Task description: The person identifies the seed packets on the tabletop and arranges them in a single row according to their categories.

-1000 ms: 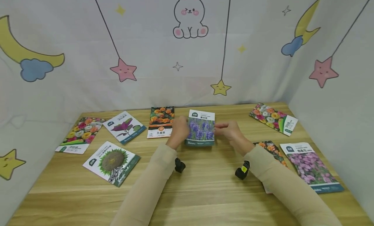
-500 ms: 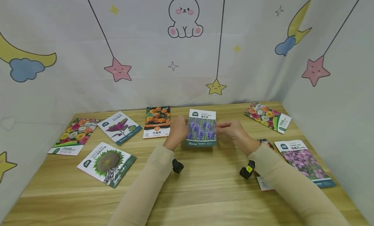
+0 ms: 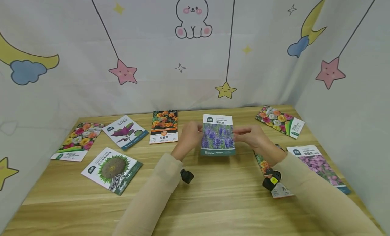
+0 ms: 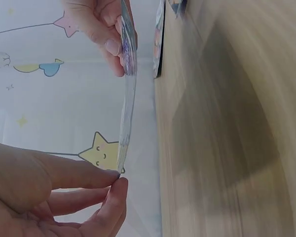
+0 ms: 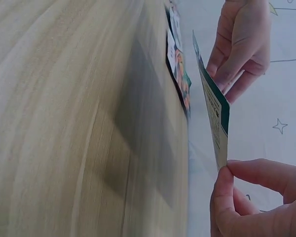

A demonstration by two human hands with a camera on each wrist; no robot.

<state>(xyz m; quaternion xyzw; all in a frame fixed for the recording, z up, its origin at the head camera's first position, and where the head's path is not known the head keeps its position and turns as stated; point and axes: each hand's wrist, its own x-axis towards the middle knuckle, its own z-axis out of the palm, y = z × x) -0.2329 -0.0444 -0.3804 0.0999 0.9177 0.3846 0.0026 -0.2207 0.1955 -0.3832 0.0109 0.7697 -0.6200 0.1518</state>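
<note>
A seed packet with purple lavender flowers [image 3: 218, 135] is held up off the wooden table, its printed front toward the head camera. My left hand [image 3: 189, 137] pinches its left edge between thumb and fingers. At the opposite edge my right hand [image 3: 253, 138] pinches it the same way. Both wrist views show the lavender packet [image 4: 129, 94] nearly edge-on, slightly bowed, with its shadow on the tabletop. In the right wrist view, small print shows on the packet's back [image 5: 216, 116].
Left on the table [image 3: 195, 209] lie a mixed-flower packet [image 3: 80, 141], a purple-leaf packet [image 3: 125, 132], a sunflower packet [image 3: 112, 170] and a marigold packet [image 3: 164, 126]. On the right are another mixed-flower packet [image 3: 279, 121], a pink-flower packet [image 3: 318, 166] and a marigold packet [image 3: 281, 191], partly under the right forearm.
Both hands have carried the lavender packet slightly to the right. The right forearm has shifted right, showing more of the marigold packet beneath it. The head view has turned a little.
</note>
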